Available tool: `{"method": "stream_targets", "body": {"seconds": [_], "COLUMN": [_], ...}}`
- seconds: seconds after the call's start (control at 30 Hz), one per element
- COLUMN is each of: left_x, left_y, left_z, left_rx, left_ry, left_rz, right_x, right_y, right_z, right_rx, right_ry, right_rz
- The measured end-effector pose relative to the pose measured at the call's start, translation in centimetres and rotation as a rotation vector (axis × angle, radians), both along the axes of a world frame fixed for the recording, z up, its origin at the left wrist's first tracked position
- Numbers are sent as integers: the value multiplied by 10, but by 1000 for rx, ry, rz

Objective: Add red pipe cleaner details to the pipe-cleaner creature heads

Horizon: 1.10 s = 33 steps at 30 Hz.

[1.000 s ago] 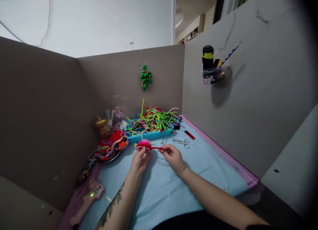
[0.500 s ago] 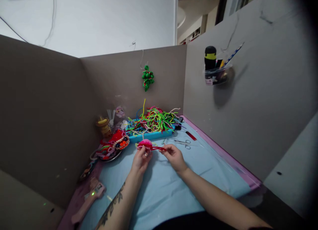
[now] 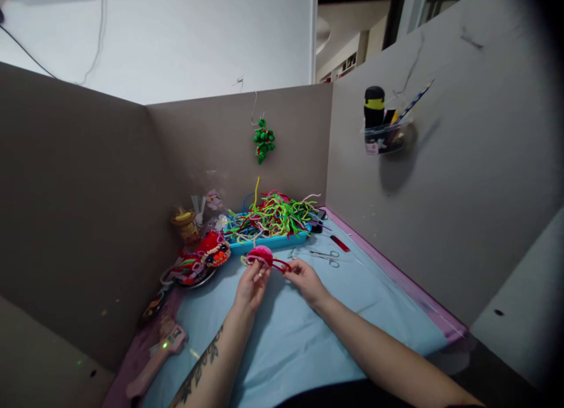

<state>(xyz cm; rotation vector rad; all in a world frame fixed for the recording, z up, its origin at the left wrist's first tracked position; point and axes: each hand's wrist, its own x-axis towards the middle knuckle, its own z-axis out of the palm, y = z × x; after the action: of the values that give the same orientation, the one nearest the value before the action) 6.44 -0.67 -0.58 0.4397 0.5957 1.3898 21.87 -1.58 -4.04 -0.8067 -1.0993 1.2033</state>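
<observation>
Above the front middle of the blue cloth, my left hand (image 3: 254, 283) is closed on a rounded pink and red pipe-cleaner piece (image 3: 261, 254). From its right side stretches a red pipe cleaner (image 3: 280, 263), bent into a narrow loop. The fingertips of my right hand (image 3: 305, 280) pinch the far end of that loop. A pale green strand pokes out at the left of the piece. Part of the piece's underside is hidden by my left fingers.
Behind my hands, a blue tray (image 3: 268, 242) is heaped with pipe cleaners. Scissors (image 3: 328, 257) lie to the right, below a red strip (image 3: 339, 243). On the left are a bowl of finished pieces (image 3: 198, 280) and a pink glue gun (image 3: 165, 349). Grey panels surround the table.
The red strand has gone from nearly straight to a more bowed loop, its right end slightly lower. The pink and red piece has tilted a little in my left hand.
</observation>
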Motion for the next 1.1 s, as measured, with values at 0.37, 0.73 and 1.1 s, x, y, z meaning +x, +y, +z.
{"method": "stream_targets", "body": {"seconds": [0.37, 0.73, 1.1], "left_x": [1, 5, 5], "left_y": [-3, -4, -8], "left_z": [-3, -6, 1], "left_rx": [135, 172, 154], "left_ry": [126, 173, 223], "left_rz": [-34, -73, -8], "right_x": [-5, -3, -4], "right_y": [0, -1, -3], "right_z": [-7, -5, -8], "right_rx": [36, 10, 31], "right_ry": [-271, -248, -411], "right_rz": [24, 56, 77]}}
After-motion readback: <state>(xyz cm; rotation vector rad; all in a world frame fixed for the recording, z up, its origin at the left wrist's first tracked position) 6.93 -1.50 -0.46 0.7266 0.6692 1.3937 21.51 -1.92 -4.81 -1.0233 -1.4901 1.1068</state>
